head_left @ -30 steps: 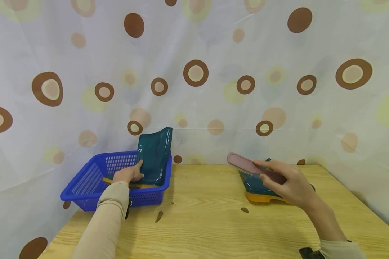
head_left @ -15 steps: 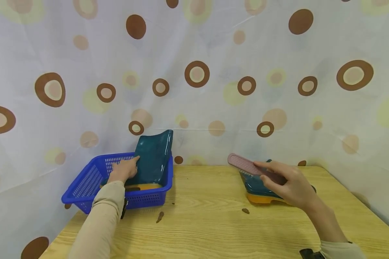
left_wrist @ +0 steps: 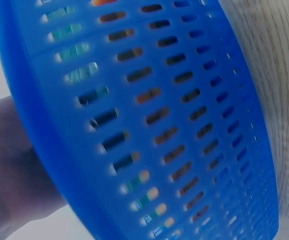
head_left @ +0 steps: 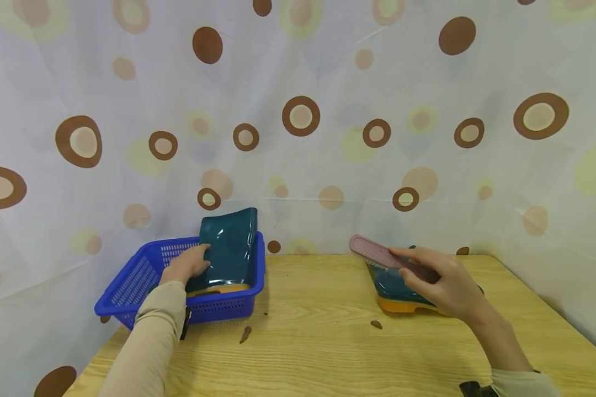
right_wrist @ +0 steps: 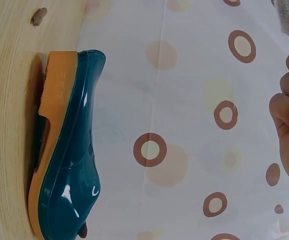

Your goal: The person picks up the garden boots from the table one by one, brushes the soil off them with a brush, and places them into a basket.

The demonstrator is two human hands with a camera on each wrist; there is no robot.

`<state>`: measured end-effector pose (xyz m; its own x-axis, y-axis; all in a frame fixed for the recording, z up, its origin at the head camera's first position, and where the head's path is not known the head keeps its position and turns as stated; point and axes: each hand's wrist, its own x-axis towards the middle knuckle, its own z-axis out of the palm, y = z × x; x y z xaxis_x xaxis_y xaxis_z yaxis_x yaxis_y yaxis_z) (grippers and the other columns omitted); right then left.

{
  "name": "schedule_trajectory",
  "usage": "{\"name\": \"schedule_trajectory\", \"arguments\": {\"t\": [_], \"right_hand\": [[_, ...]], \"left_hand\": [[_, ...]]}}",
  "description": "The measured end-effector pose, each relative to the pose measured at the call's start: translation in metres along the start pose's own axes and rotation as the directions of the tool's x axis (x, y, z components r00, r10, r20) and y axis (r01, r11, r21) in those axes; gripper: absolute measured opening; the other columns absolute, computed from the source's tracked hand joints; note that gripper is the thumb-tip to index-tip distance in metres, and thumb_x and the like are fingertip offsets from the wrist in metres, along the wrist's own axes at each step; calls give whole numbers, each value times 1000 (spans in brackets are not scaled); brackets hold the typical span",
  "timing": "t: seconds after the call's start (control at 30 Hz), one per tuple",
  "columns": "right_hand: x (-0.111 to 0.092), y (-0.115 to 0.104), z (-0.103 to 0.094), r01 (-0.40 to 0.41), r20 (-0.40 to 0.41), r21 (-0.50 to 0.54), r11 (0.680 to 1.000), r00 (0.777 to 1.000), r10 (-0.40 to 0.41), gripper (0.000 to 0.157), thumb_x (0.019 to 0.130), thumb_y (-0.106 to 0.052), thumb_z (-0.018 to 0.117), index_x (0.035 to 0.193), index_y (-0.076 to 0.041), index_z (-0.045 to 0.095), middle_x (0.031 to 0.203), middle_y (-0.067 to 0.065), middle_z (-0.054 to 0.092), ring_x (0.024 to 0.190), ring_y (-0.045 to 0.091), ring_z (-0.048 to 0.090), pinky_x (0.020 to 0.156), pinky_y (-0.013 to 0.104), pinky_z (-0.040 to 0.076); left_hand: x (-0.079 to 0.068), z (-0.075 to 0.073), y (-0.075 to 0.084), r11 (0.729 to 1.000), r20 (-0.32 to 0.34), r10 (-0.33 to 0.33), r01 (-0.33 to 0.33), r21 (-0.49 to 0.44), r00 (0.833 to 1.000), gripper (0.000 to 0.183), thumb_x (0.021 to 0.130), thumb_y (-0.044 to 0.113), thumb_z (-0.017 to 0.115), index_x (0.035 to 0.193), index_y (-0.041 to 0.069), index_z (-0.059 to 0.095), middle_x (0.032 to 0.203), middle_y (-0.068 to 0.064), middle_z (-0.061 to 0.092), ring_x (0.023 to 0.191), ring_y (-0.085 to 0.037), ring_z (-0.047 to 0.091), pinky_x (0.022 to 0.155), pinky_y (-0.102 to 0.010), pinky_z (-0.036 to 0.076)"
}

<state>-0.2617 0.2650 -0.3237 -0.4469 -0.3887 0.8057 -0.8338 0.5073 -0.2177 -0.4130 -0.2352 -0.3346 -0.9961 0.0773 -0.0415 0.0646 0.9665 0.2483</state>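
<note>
A teal rain boot with a yellow-orange sole stands in the blue plastic basket, its shaft above the rim. My left hand grips its lower left side, finger and thumb tips against the teal surface; the other fingers are hidden. In the left wrist view the hand is partly behind the basket wall. My right hand holds a pink brush raised over the table; its pale bristles face down. Below it lies another teal boot with an orange sole.
The basket sits at the left of the wooden table. Small dark brown bits, such as one brown lump and another brown lump, lie on the tabletop. A dotted curtain hangs right behind the table.
The boot in the basket has shifted left and lower along with my left hand. My right hand and the brush have stayed nearly still.
</note>
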Motion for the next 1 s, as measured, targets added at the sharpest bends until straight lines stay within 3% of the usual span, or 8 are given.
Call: {"name": "schedule_trajectory", "arguments": {"t": [0.2, 0.37, 0.47, 0.6, 0.83, 1.0], "right_hand": [[-3, 2, -2, -26, 7, 5, 1000, 1000, 26, 50, 80, 12, 70, 126, -7, 68, 75, -15, 53, 55, -4, 38, 48, 13, 34], [-6, 5, -6, -59, -4, 4, 998, 998, 59, 49, 81, 12, 69, 127, -7, 67, 87, -12, 62, 56, -3, 43, 49, 13, 37], [-7, 6, -7, -70, -22, -7, 998, 997, 70, 49, 82, 11, 69, 127, -8, 67, 82, -13, 58, 54, -3, 40, 48, 14, 36], [-6, 6, -5, -74, -37, -24, 997, 997, 73, 48, 81, 10, 71, 126, -7, 67, 70, -13, 46, 52, -3, 32, 46, 15, 31], [-9, 7, -6, -150, -37, -64, 987, 988, 148, 48, 84, 6, 71, 127, -15, 67, 68, -14, 44, 51, -4, 29, 46, 15, 31], [-13, 11, -13, -176, -38, -60, 983, 984, 174, 46, 85, 6, 70, 127, -12, 67, 70, -12, 48, 50, -3, 32, 46, 17, 32]], "left_hand": [[4, 4, 17, 1000, -165, -3, 0, -18, 986, 53, 101, 20, 53, 150, 3, 39, 152, -33, 32, 138, -56, 30, 111, -73, 24], [13, 9, 42, 995, -256, 67, -84, -58, 964, 46, 101, 22, 53, 144, 6, 48, 148, -28, 41, 135, -52, 38, 109, -71, 29], [19, 11, 61, 985, -287, 106, -139, -99, 952, 43, 101, 22, 54, 142, 8, 51, 147, -26, 43, 135, -49, 41, 109, -68, 33], [24, 14, 90, 969, -315, 145, -199, -144, 938, 39, 101, 23, 55, 138, 10, 55, 146, -22, 42, 133, -44, 43, 109, -62, 38], [25, 20, 150, 938, -289, 282, -326, -117, 915, 36, 101, 25, 56, 135, 13, 59, 144, -17, 49, 130, -38, 50, 107, -55, 43], [27, 30, 184, 918, -265, 337, -378, -119, 903, 35, 101, 26, 57, 133, 11, 61, 133, -15, 58, 121, -34, 57, 103, -47, 48]]}}
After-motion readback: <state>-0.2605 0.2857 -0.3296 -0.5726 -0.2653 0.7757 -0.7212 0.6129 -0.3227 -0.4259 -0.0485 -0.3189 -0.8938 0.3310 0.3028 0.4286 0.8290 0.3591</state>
